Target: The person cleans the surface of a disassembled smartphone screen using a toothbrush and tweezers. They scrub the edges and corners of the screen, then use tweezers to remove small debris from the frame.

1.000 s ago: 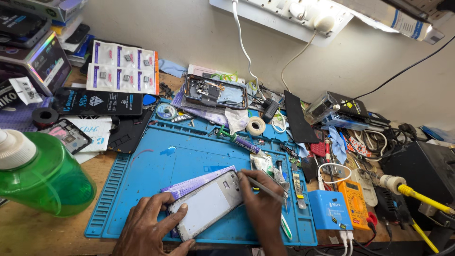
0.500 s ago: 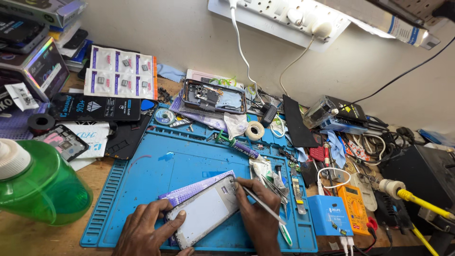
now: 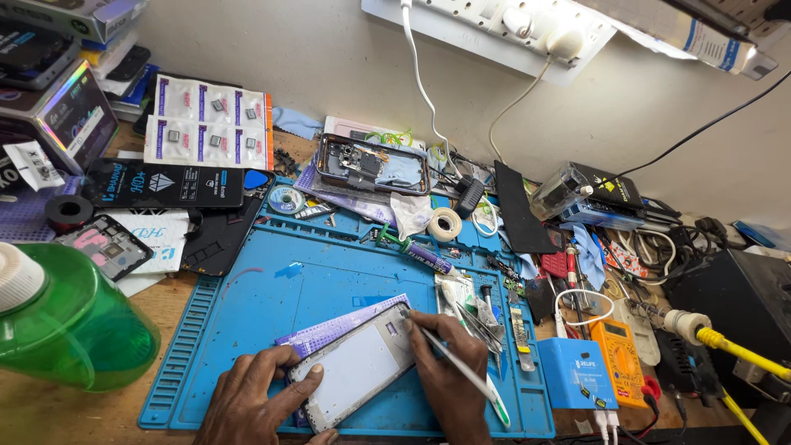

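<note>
Two hands work on an opened phone at the front edge of a cluttered desk.

The left hand grips the pale phone frame on the blue mat, thumb lying along its side; the right hand pinches a thin metal tool whose tip touches the frame's upper end. A green bottle stands at the desk's left edge.

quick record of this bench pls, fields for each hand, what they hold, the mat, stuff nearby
left hand: left hand steadies the phone frame at its lower edge
right hand: right hand holds a thin tool, tip at the frame's upper corner
surface: blue work mat
near left: green bottle
near right: orange multimeter, small blue box
behind: opened phone
</note>
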